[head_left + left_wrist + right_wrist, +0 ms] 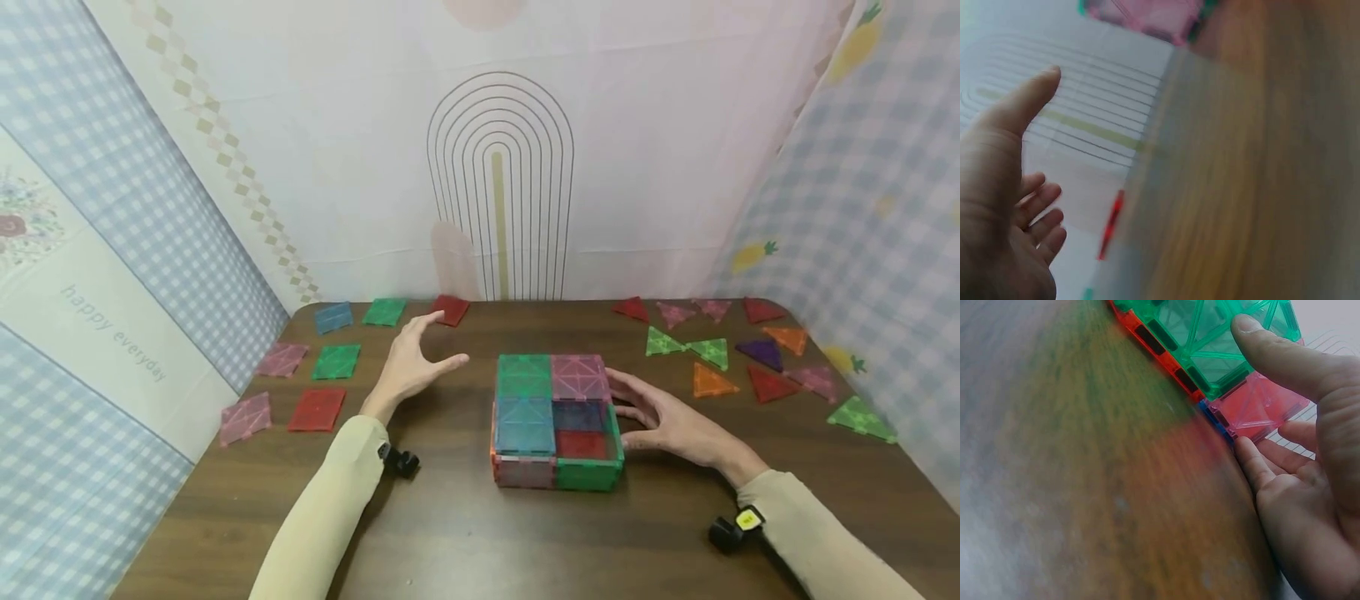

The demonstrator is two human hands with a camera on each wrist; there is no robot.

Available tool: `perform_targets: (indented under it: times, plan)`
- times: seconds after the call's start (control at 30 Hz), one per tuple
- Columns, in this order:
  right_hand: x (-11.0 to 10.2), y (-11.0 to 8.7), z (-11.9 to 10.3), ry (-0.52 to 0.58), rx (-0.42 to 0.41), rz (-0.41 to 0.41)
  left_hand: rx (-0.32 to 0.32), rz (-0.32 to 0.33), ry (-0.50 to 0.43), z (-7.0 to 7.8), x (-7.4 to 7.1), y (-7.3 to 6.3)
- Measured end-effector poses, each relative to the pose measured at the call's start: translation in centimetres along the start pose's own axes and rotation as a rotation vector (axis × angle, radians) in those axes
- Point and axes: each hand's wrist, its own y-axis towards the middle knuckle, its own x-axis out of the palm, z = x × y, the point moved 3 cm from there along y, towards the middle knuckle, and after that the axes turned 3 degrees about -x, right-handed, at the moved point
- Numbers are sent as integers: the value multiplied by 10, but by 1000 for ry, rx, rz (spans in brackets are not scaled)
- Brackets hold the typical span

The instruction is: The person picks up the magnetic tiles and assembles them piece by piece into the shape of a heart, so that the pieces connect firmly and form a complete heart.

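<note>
We read "happy everyday" on the checked cloth [112, 333], far left. Flat, translucent, plastic-looking square tiles [317, 410] lie on the wood-grain table [450, 533], which blurs in our left wrist view. Left hand [405, 371]: spread wide, empty. Tile box [588, 477] sits mid-table, three see-through panels [523, 425] on top, front-right quarter uncovered, back wall hidden. Right hand [678, 429]: half open at the box's right side, no grip; we can't confirm thumb contact. Yellow wrist tag [748, 519] unreadable. Triangular tiles [712, 381] lie behind that arm.
</note>
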Motion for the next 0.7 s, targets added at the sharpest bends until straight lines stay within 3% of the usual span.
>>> perform_targets:
  times: [0.13,0.3,0.47,0.7]
  plan:
    - [1,-1,0,0,8,13,-37,-64,29,-13,13,8]
    - [-1,0,-1,-1,2,19,-56,-109,58,-17,22,21]
    - [-1,1,0,11,-1,16,-50,-116,119,-21,26,28]
    - [-1,-2,0,-6,2,19,15,-87,161,-21,29,23]
